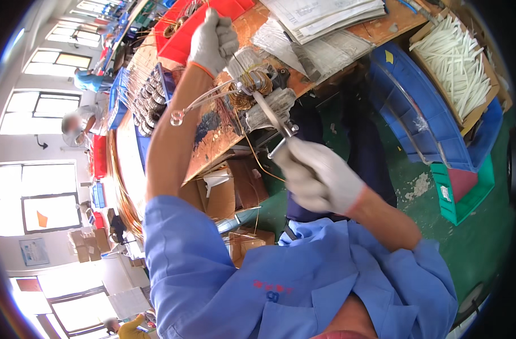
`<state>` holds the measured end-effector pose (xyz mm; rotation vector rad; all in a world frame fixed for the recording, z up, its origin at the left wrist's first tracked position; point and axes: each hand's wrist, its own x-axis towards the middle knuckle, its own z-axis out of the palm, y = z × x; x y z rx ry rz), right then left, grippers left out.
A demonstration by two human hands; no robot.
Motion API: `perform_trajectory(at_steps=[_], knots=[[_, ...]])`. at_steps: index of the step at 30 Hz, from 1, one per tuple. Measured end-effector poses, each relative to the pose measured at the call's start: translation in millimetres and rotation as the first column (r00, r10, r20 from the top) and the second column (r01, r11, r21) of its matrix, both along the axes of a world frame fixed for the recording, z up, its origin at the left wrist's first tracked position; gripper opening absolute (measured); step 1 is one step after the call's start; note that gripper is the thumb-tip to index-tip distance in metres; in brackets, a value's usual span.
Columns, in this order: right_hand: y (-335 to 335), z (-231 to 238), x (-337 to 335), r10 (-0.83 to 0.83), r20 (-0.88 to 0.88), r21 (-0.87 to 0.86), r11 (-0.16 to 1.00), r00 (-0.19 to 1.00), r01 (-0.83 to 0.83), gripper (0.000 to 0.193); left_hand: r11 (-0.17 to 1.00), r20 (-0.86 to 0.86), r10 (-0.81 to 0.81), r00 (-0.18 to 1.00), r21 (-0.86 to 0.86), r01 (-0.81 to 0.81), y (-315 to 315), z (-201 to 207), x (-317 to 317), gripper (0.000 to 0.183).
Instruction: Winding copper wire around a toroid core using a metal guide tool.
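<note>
At the edge of the desk [211, 142], a copper coil [242, 101] sits at the hub of a metal crank [273, 114]. The right hand [320, 175], gloved and slightly blurred, has its fingers wrapped about the crank's handle. The left hand [214, 42], also gloved, is raised beside a red bin [173, 48], fingers clenched; whether they grip a wire cannot be told. Papers [325, 14] lie beyond the coil. To the right, white strips [453, 65] fill a carton [485, 107].
</note>
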<state>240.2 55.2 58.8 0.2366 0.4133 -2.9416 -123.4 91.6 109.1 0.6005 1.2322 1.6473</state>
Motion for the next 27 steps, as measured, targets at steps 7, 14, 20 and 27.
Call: perform_trajectory(at_steps=[7,14,20,27], knots=[[-2.2,-4.0,3.8,-0.120,0.114,0.226,0.970,0.986,0.092,0.028,0.880,-0.605,-0.066,0.793,-0.410,-0.240,-8.1,-10.2,23.1,0.044],[-9.4,-49.3,260.3,0.107,0.114,0.472,0.869,0.988,-0.149,0.027,0.634,-0.684,-0.677,-0.271,-0.729,0.256,-5.0,100.7,142.3,0.071],[21.4,-46.4,168.6,-0.106,0.200,0.357,0.934,0.974,0.028,0.031,0.544,-0.508,-0.830,0.229,-0.649,0.532,22.2,97.1,122.6,0.036],[-15.6,4.0,-40.1,-0.171,0.026,-0.152,0.973,0.985,0.173,0.039,0.996,-0.118,0.088,0.989,-0.002,-0.089,7.0,-12.8,2.8,0.041]])
